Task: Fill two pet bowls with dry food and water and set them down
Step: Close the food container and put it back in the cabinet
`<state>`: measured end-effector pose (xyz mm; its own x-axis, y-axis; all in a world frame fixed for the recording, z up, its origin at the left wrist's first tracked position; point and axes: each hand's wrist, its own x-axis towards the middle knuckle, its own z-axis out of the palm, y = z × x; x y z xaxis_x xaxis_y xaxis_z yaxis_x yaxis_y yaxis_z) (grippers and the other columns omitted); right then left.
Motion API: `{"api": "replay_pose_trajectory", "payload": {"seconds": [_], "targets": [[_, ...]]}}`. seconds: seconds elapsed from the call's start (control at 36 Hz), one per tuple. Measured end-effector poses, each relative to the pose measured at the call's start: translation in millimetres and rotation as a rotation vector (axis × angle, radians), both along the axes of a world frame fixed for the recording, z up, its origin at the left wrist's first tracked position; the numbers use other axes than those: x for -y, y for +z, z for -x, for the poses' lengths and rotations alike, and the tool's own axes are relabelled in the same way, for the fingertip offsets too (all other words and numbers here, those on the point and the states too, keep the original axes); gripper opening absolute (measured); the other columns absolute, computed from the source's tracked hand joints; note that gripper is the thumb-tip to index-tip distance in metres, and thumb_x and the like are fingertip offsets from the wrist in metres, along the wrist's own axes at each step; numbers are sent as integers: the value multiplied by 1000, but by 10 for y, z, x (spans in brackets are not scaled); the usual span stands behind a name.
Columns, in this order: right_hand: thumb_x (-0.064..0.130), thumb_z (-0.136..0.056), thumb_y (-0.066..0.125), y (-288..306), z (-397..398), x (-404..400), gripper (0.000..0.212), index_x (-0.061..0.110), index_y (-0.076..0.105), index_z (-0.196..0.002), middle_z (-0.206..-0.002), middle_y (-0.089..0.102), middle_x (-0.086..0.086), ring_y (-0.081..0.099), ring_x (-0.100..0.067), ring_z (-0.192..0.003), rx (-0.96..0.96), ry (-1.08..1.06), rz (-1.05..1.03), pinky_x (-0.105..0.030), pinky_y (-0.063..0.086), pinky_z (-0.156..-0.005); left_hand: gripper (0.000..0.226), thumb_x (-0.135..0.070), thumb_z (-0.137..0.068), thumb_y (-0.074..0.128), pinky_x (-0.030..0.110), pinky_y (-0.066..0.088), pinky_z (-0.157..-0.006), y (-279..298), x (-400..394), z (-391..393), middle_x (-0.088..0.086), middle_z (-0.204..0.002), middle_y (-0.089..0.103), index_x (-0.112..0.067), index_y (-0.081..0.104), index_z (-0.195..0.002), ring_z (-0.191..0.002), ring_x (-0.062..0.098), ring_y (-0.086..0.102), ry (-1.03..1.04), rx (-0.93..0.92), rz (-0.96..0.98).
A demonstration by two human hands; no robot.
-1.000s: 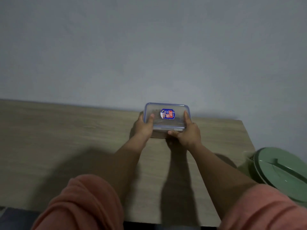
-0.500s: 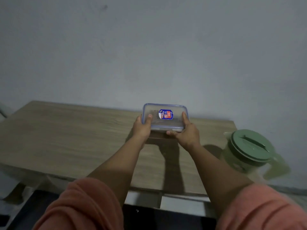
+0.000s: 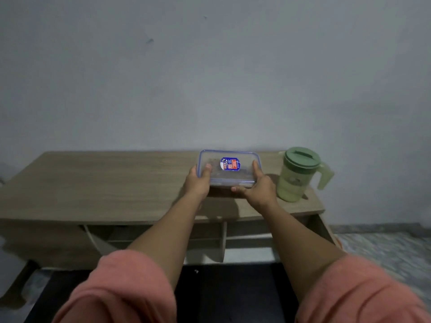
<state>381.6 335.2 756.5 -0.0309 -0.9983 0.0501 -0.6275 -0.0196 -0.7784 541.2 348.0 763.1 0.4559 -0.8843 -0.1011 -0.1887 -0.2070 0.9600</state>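
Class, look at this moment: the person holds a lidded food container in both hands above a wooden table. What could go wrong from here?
1. The green pitcher stands close by the right hand; a sideways move could knock it over.
2. The left hand and right hand grip only the ends of the clear container; it might slip onto the table.

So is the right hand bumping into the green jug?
Apart. In the head view, a strip of wooden table shows between the right hand and the green jug.
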Motion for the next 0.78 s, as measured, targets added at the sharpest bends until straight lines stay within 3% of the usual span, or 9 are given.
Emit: {"api": "replay_pose_trajectory", "payload": {"seconds": [0.17, 0.28, 0.42, 0.56, 0.78], "targets": [[37, -68, 83, 72, 101, -309, 108, 22, 17, -152, -135, 49, -14, 48, -28, -126, -4, 8, 29, -37, 41, -106, 43, -47, -96, 47, 41, 51, -91, 79, -312, 108, 10, -119, 63, -17, 56, -126, -107, 30, 59, 5, -8, 16], [37, -68, 83, 61, 253, -432, 108, 21, 17, -152, -137, 48, -13, 48, -27, -127, 3, 30, 34, -35, 41, -105, 41, -44, -97, 46, 34, 47, -83, 82, -474, 261, 6, -115, 61, -17, 54, -127, -96, 20, 55, -3, -30, 38], [39, -67, 83, -27, 537, -552, 109, 21, 17, -152, -136, 49, -14, 48, -27, -128, -27, 68, 21, -35, 40, -107, 41, -42, -98, 47, 29, 45, -82, -16, -665, 547, 6, -116, 64, -17, 55, -128, -96, 19, 57, 36, -58, 48], [40, -66, 84, -209, 874, -701, 110, 21, 19, -152, -133, 51, -13, 49, -27, -126, -36, 108, -9, -36, 41, -107, 41, -48, -96, 46, 42, 52, -90, -207, -866, 890, 5, -115, 65, -21, 55, -126, -103, 27, 61, 72, -71, -26], [41, -69, 82, -733, 1283, -904, 106, 25, 18, -153, -132, 50, -14, 48, -26, -126, -72, 141, -66, -29, 38, -102, 45, -48, -96, 46, 46, 51, -94, -764, -1102, 1277, 7, -119, 62, -20, 53, -131, -108, 27, 59, 86, -61, -88]]}}
